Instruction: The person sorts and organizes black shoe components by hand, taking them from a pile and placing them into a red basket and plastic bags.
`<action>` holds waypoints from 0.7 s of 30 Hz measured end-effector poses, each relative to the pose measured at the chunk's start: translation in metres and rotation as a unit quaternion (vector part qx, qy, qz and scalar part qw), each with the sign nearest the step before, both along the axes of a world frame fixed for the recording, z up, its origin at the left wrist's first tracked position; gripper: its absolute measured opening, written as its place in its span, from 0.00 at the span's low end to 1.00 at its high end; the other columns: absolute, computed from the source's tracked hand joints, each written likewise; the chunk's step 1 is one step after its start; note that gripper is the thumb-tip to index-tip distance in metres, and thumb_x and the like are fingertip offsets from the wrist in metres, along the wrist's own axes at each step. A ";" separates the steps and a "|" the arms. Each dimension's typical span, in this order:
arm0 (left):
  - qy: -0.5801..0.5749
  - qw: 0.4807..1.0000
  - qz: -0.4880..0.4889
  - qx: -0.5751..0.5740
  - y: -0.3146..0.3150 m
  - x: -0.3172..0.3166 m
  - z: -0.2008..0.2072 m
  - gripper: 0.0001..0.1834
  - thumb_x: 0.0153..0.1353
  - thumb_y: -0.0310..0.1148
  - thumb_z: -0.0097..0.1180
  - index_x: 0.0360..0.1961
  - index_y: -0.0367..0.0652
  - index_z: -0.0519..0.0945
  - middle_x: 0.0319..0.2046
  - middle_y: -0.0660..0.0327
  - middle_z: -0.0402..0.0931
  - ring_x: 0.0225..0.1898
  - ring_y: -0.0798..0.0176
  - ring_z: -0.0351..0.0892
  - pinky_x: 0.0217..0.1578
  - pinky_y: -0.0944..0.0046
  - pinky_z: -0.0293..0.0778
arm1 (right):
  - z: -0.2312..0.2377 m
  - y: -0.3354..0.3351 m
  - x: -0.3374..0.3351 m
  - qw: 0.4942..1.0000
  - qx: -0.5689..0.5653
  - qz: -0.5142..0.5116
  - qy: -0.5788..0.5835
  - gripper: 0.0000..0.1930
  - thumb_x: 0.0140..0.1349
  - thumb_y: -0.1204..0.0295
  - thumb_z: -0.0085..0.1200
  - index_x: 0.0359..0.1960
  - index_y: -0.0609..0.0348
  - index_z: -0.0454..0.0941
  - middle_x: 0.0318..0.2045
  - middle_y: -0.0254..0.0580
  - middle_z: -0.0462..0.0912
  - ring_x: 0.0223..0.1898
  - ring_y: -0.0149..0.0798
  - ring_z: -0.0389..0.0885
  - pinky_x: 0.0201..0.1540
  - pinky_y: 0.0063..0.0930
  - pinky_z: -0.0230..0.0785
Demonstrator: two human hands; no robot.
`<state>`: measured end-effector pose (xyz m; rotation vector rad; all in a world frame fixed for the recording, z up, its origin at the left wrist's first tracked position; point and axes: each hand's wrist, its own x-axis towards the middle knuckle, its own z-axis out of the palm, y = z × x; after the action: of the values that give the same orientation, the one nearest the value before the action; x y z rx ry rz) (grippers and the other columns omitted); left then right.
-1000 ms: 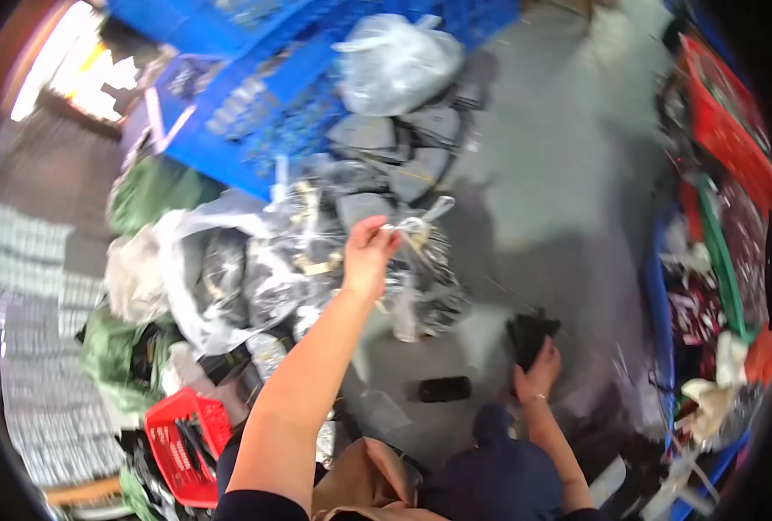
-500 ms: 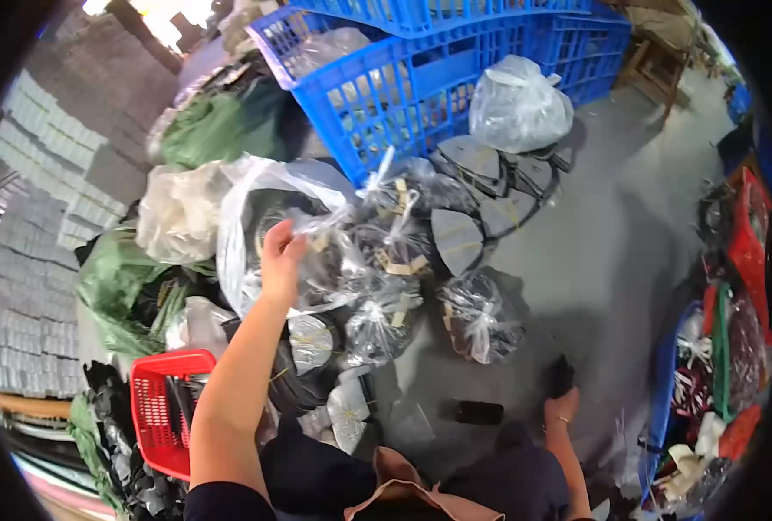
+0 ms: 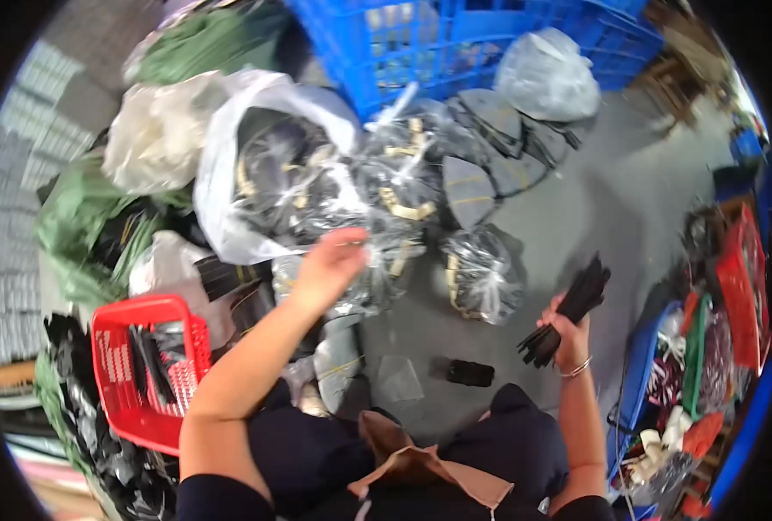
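At the far left stand stacked grey bundles (image 3: pixel 11 217), and beside them slumps a green bag (image 3: pixel 82 256) with dark contents showing at its mouth. Below that, a red basket (image 3: pixel 143 431) holds flat black pieces (image 3: pixel 153 365). A cream-coloured plastic bag (image 3: pixel 164 130) rests next to a wide-mouthed white bag (image 3: pixel 216 187), in which clear-wrapped dark things are heaped. The left hand (image 3: pixel 327 271) reaches out in front of the clear bags (image 3: pixel 394 204), which show dark contents and beige bands; its fingers lie close together (they are a little blurred), and I cannot tell whether they pinch anything. Behind the bags stands a blue crate (image 3: pixel 338 52), with rounded grey pieces (image 3: pixel 469 193) lying on the floor (image 3: pixel 633 148) before it.

Further right, a knotted clear bag (image 3: pixel 486 278) sits on its own, and a small black rectangular object (image 3: pixel 470 372) lies nearer the knees. The right hand (image 3: pixel 568 339) is closed around a bundle of black strips (image 3: pixel 582 291), held slantwise over the floor, the ends sticking out on both sides of the fist. At the right edge are a blue bin (image 3: pixel 636 399) of mixed pieces and a red crate (image 3: pixel 742 291).
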<state>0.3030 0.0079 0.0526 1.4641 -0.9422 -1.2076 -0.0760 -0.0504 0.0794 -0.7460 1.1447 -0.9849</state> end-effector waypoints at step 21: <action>0.278 0.810 0.474 -0.204 0.189 0.091 0.079 0.11 0.56 0.26 0.53 0.38 0.40 0.66 0.28 0.61 0.71 0.31 0.64 0.75 0.36 0.64 0.73 | 0.059 0.127 0.422 0.560 -0.248 0.775 0.157 0.25 0.42 0.66 0.61 0.40 0.65 0.67 0.29 0.49 0.78 0.31 0.47 0.79 0.34 0.35 0.70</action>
<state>0.3941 0.1969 0.1319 0.9103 0.0129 -0.5436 0.3455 0.0764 0.1383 -1.9218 0.0575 0.4680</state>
